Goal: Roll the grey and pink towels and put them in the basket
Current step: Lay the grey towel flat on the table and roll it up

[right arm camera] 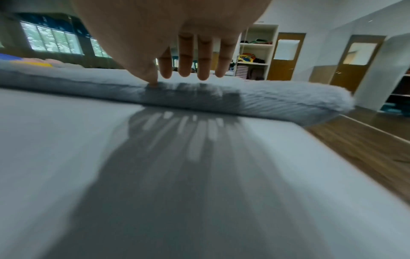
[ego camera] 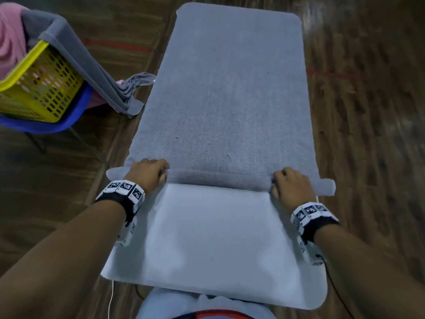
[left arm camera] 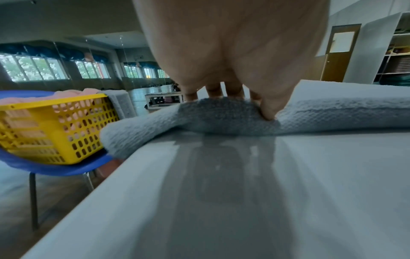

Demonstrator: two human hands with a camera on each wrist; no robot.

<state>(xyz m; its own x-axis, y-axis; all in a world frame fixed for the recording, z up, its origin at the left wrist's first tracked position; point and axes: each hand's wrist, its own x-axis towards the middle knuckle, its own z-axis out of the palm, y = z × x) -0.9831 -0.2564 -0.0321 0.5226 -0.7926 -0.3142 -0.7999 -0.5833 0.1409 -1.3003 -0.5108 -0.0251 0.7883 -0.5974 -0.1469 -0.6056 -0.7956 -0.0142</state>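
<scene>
White and narrow, our counter [ego camera: 213,238] stands on a dark wood floor [ego camera: 372,125], with the grey towel [ego camera: 230,93] spread along it. Our left hand [ego camera: 147,174] curls its fingers [left arm camera: 213,91] over the near rolled edge of that towel, thumb pressed into the front of the roll. Our right hand [ego camera: 291,187] rests on the same roll with fingers [right arm camera: 184,57] nearly straight and only the thumb touching cloth. Beyond the fingers the towel lies flat. Off to the left, well apart, the yellow basket [ego camera: 39,88] sits on a blue chair [ego camera: 46,125], holding a pink towel [ego camera: 10,35], another grey cloth [ego camera: 92,65] draped over its rim.
</scene>
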